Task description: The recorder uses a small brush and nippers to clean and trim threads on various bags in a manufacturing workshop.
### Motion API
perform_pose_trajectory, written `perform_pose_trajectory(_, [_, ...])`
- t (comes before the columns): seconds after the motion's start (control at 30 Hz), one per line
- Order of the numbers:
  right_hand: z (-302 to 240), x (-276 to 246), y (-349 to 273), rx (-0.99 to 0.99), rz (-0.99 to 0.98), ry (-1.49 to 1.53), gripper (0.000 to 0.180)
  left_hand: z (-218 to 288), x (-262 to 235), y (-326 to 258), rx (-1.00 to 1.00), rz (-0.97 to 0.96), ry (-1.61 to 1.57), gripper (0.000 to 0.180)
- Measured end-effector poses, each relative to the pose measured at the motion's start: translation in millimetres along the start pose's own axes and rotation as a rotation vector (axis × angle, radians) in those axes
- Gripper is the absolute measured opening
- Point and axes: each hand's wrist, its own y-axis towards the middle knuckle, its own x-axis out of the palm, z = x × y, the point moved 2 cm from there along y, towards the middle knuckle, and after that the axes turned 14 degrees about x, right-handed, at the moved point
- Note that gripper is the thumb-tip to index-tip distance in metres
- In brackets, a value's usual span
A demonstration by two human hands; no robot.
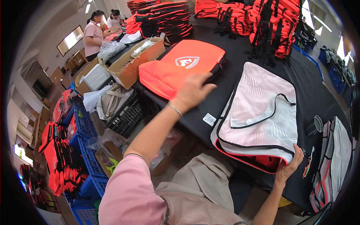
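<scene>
On the black-covered table lies a flat orange-red bag point(168, 71) with a white emblem on its face. My left hand point(192, 90) is over its near edge, fingers stretched out and thumb apart; I cannot tell whether it touches the bag. To the right, a white and pale grey bag point(262, 101) with black trim and a thin strap lies with its near end gaping, showing a red inside. My right hand point(290, 167) pinches the near right corner of this bag's opening. A small white label point(209, 119) rests between the two bags.
Piles of red bags point(163, 18) stand at the back. A cardboard box point(137, 62) and a black crate point(125, 116) are at the left. Scissors point(309, 162), a grey cup point(315, 125) and folded white bags point(330, 161) lie at the right. A co-worker point(93, 35) stands far left.
</scene>
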Motion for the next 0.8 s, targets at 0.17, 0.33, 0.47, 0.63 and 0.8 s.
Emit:
perform_pose_trajectory(0.17, [-5,6,8,-0.034,-0.008,-0.035,0.047,-101,2,-66,-0.185,-0.514,0.397,0.089])
perform_pose_trajectory(0.33, [0,18,8,0.002,-0.033,-0.035,0.046,-111,30,-89,-0.285,-0.415,0.313,0.077])
perform_pose_trajectory(0.47, [-13,18,9,-0.025,-0.018,-0.010,0.043,-114,25,-93,-0.283,-0.388,0.314,0.072])
perform_pose_trajectory(0.63, [-19,12,12,0.010,-0.031,0.033,0.055,-56,11,-50,-0.272,-0.188,0.293,0.063])
perform_pose_trajectory(0.8, [-81,9,8,-0.140,0.119,0.060,0.062,170,-19,18,0.385,-0.093,-0.415,0.077])
